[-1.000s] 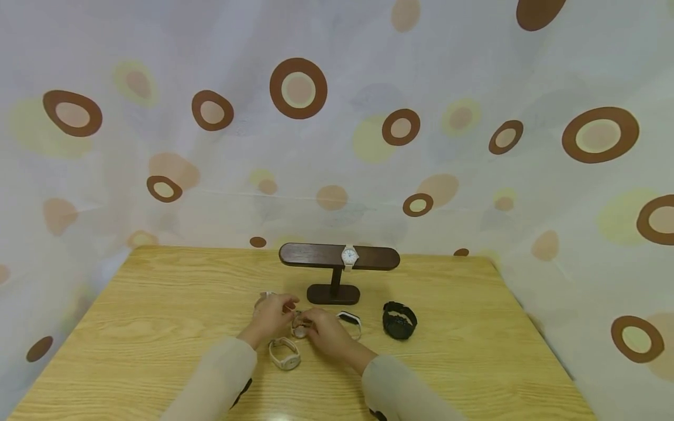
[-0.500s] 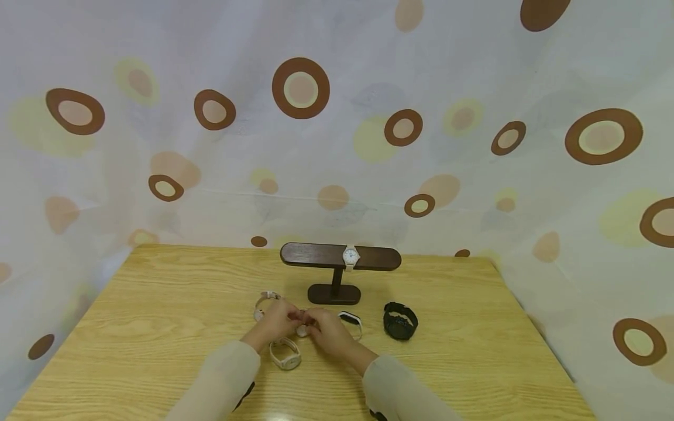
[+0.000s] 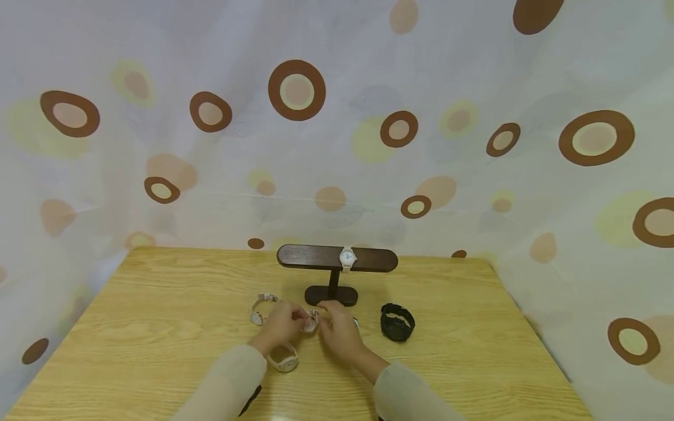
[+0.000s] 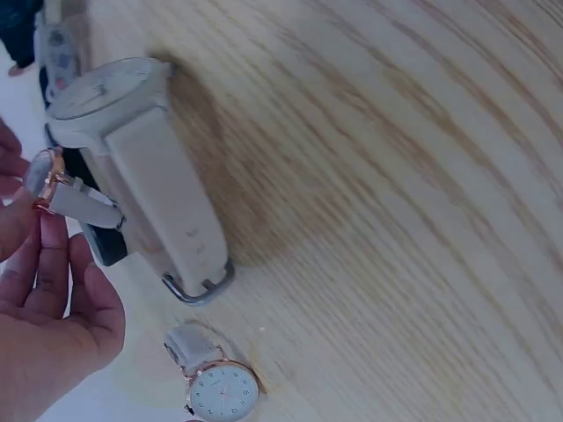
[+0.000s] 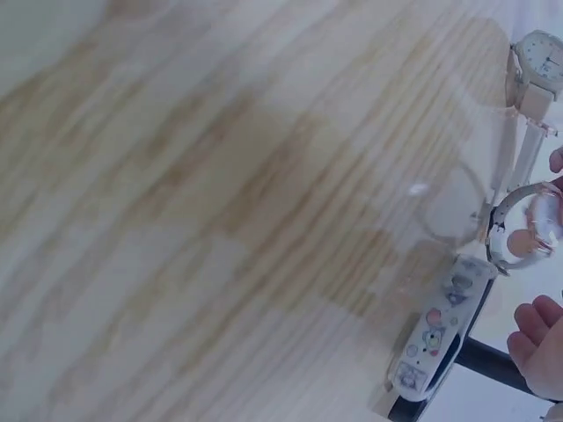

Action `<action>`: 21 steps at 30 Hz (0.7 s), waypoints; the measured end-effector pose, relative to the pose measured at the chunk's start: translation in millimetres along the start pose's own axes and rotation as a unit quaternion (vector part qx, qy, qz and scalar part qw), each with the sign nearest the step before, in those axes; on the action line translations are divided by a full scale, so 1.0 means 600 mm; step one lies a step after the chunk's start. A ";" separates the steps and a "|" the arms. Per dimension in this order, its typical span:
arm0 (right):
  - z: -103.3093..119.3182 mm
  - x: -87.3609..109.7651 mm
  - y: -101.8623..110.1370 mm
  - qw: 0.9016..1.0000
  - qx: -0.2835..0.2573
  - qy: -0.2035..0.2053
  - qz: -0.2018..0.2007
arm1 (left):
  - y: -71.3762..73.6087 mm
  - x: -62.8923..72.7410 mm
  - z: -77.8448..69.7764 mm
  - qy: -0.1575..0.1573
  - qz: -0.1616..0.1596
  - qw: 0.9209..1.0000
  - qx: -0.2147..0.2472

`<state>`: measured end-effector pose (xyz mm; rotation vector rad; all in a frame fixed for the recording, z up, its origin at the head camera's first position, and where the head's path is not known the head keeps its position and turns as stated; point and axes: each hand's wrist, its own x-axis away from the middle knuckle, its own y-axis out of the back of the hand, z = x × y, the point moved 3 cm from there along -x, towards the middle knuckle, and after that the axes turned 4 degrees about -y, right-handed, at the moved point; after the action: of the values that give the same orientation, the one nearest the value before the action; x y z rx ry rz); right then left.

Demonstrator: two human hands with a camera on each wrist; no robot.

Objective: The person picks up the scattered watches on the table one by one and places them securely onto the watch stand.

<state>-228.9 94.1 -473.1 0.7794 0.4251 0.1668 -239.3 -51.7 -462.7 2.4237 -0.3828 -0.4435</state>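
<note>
In the head view my left hand [image 3: 284, 323] pinches a small wristwatch [image 3: 310, 323] with a rose-gold case and pale strap. My right hand [image 3: 342, 334] is just right of it, thumb and fingers spread apart around nothing. The right wrist view shows that watch's strap [image 5: 510, 207] buckled into a loop. Beneath my left wrist stands a cream watch [image 4: 154, 176], its strap closed. A round-dial watch [image 3: 257, 318] lies left of my left hand. A white band with cartoon prints [image 5: 435, 343] is mostly hidden behind my right hand in the head view.
A dark wooden watch stand [image 3: 310, 257] rises behind the hands, a white-dial watch [image 3: 347, 258] strapped on its bar. To the right sits a black watch [image 3: 397, 327]. All are on a wooden table [image 3: 474, 362] against a patterned cloth backdrop [image 3: 337, 140].
Both hands came together over the small watch, then my right hand moved off it to the right. The watch is slightly further right, in my left fingers. The white band became covered.
</note>
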 end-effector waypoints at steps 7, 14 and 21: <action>0.000 0.001 0.002 0.999 -0.024 -0.019 0.022 | 0.002 -0.002 -0.002 0.126 -0.044 0.984 0.117; 0.010 -0.001 0.000 0.999 -0.033 -0.036 -0.004 | -0.003 0.000 -0.007 0.186 -0.071 0.961 0.192; 0.009 -0.004 0.005 0.999 -0.051 -0.009 -0.011 | -0.002 0.005 -0.008 0.175 -0.057 0.955 0.231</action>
<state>-229.0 92.0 -467.0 0.6743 0.4043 0.1586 -234.7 -49.1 -460.8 2.9197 -0.2055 0.0468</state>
